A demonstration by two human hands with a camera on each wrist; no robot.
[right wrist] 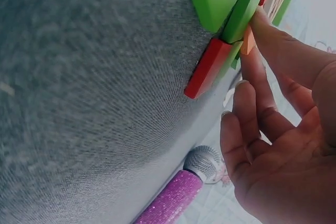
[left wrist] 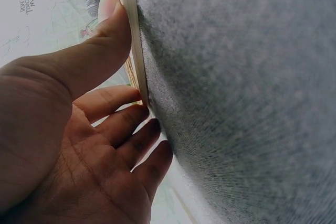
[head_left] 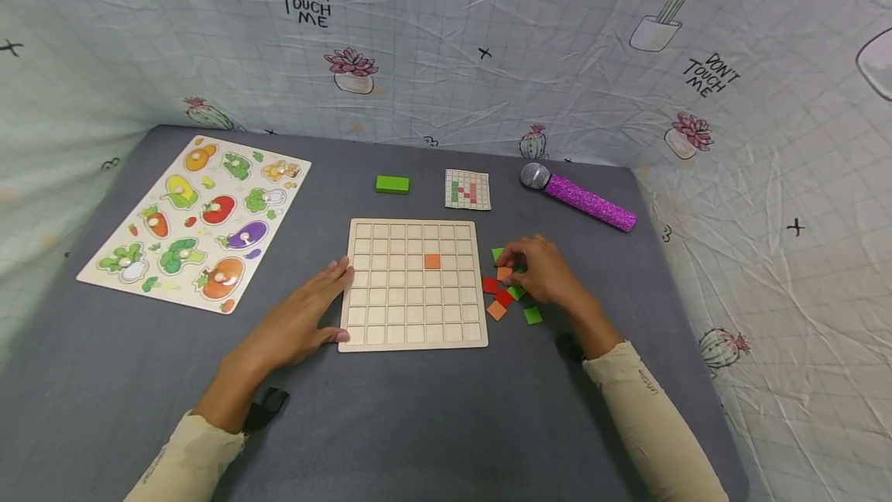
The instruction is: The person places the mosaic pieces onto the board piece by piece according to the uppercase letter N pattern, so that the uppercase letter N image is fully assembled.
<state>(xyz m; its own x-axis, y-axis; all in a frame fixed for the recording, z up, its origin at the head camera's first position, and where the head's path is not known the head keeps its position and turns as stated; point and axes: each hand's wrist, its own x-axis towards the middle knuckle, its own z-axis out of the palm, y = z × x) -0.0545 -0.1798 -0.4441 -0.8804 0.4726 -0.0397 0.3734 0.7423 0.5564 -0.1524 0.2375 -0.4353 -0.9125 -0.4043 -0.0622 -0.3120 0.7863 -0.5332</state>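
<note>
Grid board (head_left: 406, 297), loose tiles (head_left: 497, 311) at its right
Near right, sleeve (head_left: 648, 417) print is illegible. Left hand (head_left: 300, 324), spread wide, touches the board's left edge; right hand (head_left: 547, 273), fingertips narrow, meets an orange tile (head_left: 503, 276), grip impossible to tell. Far cloth (head_left: 425, 22) reads "DON'T TOUCH ME".

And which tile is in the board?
The orange tile sitting alone in the board's grid; the others are outside it, near the right hand.
</note>
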